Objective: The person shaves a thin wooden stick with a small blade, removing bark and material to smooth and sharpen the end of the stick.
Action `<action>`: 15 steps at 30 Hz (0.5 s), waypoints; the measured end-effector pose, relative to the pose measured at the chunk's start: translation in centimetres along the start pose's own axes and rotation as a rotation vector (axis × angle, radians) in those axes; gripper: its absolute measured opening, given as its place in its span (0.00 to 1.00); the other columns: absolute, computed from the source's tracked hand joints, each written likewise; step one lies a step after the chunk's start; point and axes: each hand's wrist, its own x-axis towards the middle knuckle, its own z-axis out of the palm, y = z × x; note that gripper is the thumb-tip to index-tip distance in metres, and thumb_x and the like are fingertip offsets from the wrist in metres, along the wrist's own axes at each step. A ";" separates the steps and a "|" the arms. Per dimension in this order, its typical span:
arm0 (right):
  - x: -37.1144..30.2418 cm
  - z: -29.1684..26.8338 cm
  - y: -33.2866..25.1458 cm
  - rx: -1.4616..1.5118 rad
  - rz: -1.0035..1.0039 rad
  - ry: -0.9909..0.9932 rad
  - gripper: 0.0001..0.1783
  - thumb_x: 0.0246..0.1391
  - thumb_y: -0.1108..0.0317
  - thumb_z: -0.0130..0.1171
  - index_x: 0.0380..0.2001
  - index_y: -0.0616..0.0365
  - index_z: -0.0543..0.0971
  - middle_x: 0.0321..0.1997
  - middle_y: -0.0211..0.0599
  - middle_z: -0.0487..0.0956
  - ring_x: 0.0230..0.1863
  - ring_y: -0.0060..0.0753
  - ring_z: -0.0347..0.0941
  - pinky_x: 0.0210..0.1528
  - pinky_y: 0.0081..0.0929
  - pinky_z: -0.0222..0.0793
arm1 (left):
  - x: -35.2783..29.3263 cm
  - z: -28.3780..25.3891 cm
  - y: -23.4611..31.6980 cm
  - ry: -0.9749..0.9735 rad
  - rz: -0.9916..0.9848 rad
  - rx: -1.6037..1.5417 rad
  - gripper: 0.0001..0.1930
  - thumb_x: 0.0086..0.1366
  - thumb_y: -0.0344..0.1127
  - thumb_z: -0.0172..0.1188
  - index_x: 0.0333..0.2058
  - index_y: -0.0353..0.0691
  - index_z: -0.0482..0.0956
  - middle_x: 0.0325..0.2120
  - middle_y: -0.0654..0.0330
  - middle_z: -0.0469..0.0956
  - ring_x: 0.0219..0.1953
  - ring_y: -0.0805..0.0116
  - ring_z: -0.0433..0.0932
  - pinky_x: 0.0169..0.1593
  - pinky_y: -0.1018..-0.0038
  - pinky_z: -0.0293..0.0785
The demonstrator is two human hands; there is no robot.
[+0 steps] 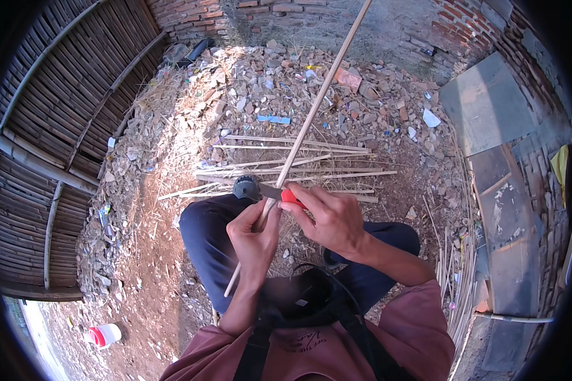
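- Left grip (253,227) pinches a long pale bamboo strip (314,111) between thumb and fingers; right grip (332,217) is wrapped around the red handle of a knife (293,199), just beside it.
- Rubble-strewn ground (140,254) spreads under everything, bare brown earth at lower left and broken brick and stone toward the back.
- Behind it stands a brick wall (286,14), partly covered in grey render.
- Along the left side rises a wall of bamboo slats (51,70), crossed by thicker poles.
- On the right, a flat grey-green board (489,105) leans near a darker, scuffed panel (505,197).
- Dark blue trousers (208,232) cover the person's bent legs, one knee on either side of the hands.
- The held strip slants from below the left wrist, through the left grip, up past the rubble to the top edge.
- Beyond the knees, loose strips (337,173) lie roughly crosswise on the ground, some overlapping.
- A white tub (112,333) with a red end lies at lower left, well apart from the hands.
- The knife's grey blade (271,191) crosses the held strip just above the left fingertips; whether its edge bites in cannot be told.
- A bright blue scrap (274,119) lies among the stones.
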 end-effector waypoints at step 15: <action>0.2 0.6 2.7 0.303 -0.043 -0.043 0.14 0.65 0.55 0.70 0.45 0.52 0.84 0.37 0.35 0.87 0.30 0.40 0.86 0.28 0.37 0.78 | 0.5 -2.4 2.4 -0.166 -0.015 -0.080 0.20 0.71 0.32 0.72 0.56 0.28 0.81 0.37 0.61 0.81 0.37 0.78 0.77 0.41 0.78 0.73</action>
